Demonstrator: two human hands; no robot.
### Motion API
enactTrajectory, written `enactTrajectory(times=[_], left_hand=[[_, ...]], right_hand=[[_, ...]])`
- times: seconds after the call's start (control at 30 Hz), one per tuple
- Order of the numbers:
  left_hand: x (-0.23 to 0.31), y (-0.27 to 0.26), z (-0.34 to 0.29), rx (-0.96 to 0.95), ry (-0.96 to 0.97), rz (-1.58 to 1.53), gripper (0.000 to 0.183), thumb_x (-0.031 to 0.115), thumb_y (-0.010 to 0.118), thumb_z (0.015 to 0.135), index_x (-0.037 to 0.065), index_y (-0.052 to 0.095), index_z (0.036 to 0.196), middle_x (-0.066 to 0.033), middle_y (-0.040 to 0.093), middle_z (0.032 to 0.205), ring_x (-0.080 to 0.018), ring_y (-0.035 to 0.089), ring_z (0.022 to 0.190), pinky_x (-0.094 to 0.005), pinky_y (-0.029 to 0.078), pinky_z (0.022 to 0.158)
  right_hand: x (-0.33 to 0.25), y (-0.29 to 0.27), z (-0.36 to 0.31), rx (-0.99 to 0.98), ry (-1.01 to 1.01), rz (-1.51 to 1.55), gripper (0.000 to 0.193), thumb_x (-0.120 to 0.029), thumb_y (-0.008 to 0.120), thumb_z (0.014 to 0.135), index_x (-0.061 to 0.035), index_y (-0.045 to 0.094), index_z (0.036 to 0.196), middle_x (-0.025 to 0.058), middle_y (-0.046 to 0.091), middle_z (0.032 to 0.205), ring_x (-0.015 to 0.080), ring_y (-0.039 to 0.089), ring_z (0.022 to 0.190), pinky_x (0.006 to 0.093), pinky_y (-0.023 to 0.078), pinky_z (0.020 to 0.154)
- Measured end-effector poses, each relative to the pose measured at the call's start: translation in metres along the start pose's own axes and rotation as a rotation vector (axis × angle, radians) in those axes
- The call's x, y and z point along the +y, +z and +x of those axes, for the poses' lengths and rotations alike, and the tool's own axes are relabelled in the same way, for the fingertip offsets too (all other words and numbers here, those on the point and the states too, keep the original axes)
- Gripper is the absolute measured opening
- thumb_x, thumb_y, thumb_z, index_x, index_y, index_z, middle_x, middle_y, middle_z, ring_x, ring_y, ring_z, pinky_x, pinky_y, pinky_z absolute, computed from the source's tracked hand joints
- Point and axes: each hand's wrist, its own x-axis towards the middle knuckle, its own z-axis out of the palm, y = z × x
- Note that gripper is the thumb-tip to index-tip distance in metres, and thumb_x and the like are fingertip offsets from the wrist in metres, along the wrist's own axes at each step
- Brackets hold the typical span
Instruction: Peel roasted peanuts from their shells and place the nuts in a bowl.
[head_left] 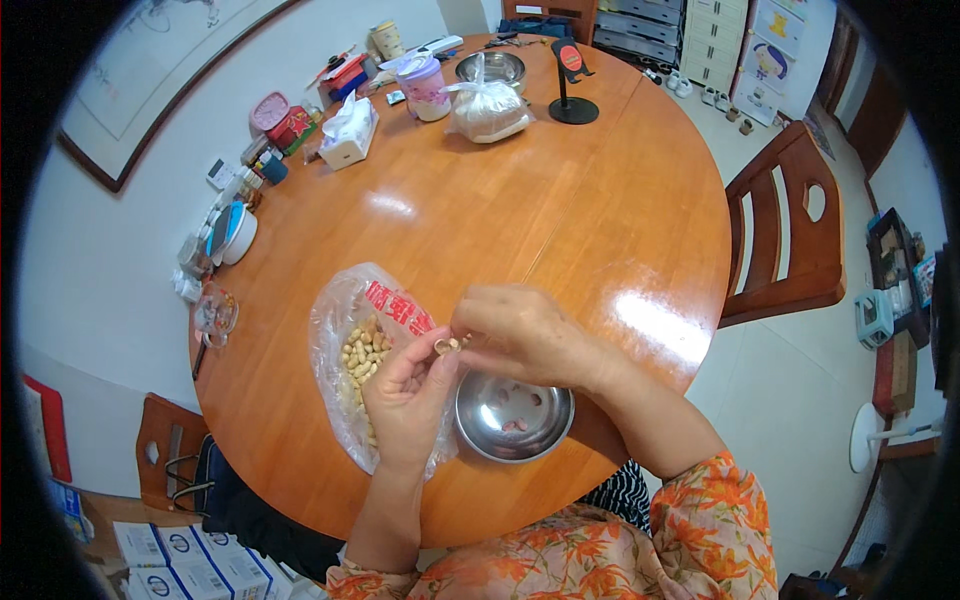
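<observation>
An opened peanut [447, 346] is between my two hands, above the table. The thumb and fingers of my left hand [405, 400] pinch it. My right hand [520, 330] is closed with its fingertips at the same peanut; its back hides part of the grip. Under and left of my left hand lies a clear plastic bag [328, 350] with red print, spread open, with unshelled peanuts [362, 352] in it. Below my right hand stands a round metal bowl [515, 448] with several reddish peanut kernels [518, 425] at its bottom.
A round wooden table [450, 210] bears everything. At its far side are a tissue box [350, 140], a purple-lidded tub [424, 90], a tied plastic bag [490, 115], a second metal bowl [515, 68] and a black stand [573, 108]. A wooden chair [785, 230] is at right.
</observation>
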Motion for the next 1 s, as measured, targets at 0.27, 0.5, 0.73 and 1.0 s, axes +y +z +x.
enactTrajectory(times=[0.27, 0.5, 0.73, 1.0], left_hand=[[0.0043, 0.0017, 0.0014, 0.042, 0.024, 0.145, 0.028, -0.007, 0.067, 0.09, -0.008, 0.067, 0.118, -0.009, 0.068, 0.106, -0.0112, 0.064, 0.092, -0.0234, 0.053, 0.081], [0.0029, 0.0032, 0.0017, 0.008, 0.038, 0.149, 0.028, -0.007, 0.067, 0.089, -0.008, 0.067, 0.117, -0.0103, 0.068, 0.108, -0.0113, 0.065, 0.093, -0.023, 0.054, 0.08], [0.0051, -0.0012, 0.0011, 0.043, -0.054, 0.12, 0.022, -0.001, 0.064, 0.093, -0.007, 0.067, 0.115, -0.0124, 0.07, 0.106, -0.0153, 0.068, 0.09, -0.0279, 0.058, 0.078], [0.0057, -0.0016, 0.002, 0.048, -0.053, 0.07, 0.017, 0.003, 0.065, 0.094, -0.005, 0.067, 0.109, -0.0101, 0.071, 0.096, -0.0135, 0.068, 0.082, -0.0264, 0.057, 0.073]], right_hand=[[0.0016, 0.0081, -0.0012, 0.032, -0.063, -0.131, 0.019, -0.009, 0.074, 0.074, -0.0042, 0.061, 0.086, 0.0132, 0.059, 0.078, 0.0355, 0.062, 0.073, 0.0442, 0.049, 0.062], [-0.0015, 0.0045, -0.0022, 0.018, -0.066, -0.102, 0.013, -0.008, 0.072, 0.077, -0.0039, 0.062, 0.084, 0.0143, 0.059, 0.076, 0.0361, 0.062, 0.072, 0.0457, 0.048, 0.062], [-0.0017, 0.003, -0.0012, -0.02, 0.0, 0.063, 0.013, -0.006, 0.071, 0.078, -0.0038, 0.064, 0.088, 0.0146, 0.06, 0.078, 0.037, 0.062, 0.074, 0.0446, 0.048, 0.064], [-0.0017, 0.0073, -0.0024, -0.019, -0.01, 0.015, 0.014, -0.007, 0.072, 0.078, -0.003, 0.065, 0.089, 0.0151, 0.062, 0.081, 0.0368, 0.063, 0.076, 0.0444, 0.049, 0.065]])
